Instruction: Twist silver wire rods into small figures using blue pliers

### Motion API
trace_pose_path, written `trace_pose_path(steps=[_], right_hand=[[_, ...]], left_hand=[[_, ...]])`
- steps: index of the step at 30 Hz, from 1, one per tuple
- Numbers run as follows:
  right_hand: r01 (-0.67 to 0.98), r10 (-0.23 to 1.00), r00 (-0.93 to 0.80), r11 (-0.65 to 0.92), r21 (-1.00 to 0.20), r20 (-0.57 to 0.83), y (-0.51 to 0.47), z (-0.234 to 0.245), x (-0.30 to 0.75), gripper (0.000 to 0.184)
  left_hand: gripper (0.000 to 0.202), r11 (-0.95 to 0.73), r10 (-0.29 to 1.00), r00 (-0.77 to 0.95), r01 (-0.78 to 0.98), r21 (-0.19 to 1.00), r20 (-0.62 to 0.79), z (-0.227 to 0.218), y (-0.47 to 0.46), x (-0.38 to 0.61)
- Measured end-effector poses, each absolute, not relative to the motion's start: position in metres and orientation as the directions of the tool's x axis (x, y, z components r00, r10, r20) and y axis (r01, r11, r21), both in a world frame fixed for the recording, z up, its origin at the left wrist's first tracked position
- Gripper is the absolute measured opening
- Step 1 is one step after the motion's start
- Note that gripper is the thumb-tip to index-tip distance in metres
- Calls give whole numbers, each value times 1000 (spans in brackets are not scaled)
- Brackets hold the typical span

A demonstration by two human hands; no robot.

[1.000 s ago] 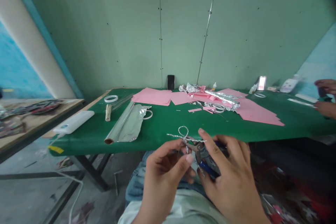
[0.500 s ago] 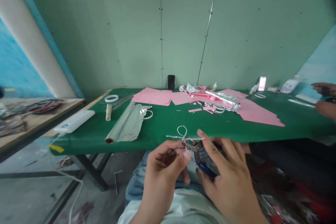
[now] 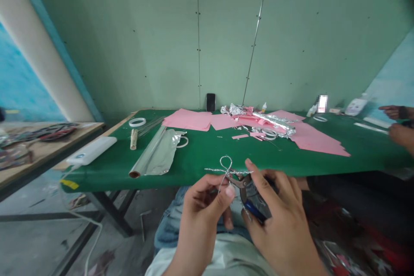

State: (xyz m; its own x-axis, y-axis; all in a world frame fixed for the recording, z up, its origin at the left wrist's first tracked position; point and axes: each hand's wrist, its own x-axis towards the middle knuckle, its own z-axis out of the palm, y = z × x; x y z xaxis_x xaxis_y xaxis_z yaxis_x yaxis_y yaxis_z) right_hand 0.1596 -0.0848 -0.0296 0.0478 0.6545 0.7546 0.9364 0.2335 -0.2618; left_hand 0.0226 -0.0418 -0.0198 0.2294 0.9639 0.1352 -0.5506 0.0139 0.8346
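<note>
My left hand pinches a thin twisted foil wire that forms a small loop with arms sticking out to both sides. My right hand is wrapped round blue-handled pliers, whose jaws meet the wire just under the loop. Both hands hover over my lap, in front of the near edge of the green table.
On the table lie a foil roll, pink paper sheets, crumpled foil, tape rings, a white power bank and a phone leaning on the wall. Another person's hands work at the far right.
My hands and the wire have shifted very slightly; the grip stays the same. The other person's hands at the right have moved a little.
</note>
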Motion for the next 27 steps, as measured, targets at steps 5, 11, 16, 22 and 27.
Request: trace_pose_path(steps=[5, 11, 16, 22, 27], right_hand=[[884, 699, 38, 310, -350, 714, -84, -32, 160, 79], [901, 694, 22, 298, -315, 719, -83, -33, 162, 79], [920, 679, 3, 285, -268, 734, -84, -33, 163, 80], [907, 696, -27, 320, -276, 717, -83, -35, 166, 79], [887, 687, -38, 358, -293, 725, -81, -37, 172, 77]], left_hand=[[17, 39, 959, 254, -561, 827, 127, -21, -40, 23], [17, 68, 954, 281, -547, 834, 107, -20, -41, 22], [15, 33, 953, 275, -520, 854, 130, -18, -41, 20], [11, 19, 932, 324, -486, 874, 160, -17, -39, 17], [13, -19, 929, 336, -379, 925, 157, -10, -41, 14]])
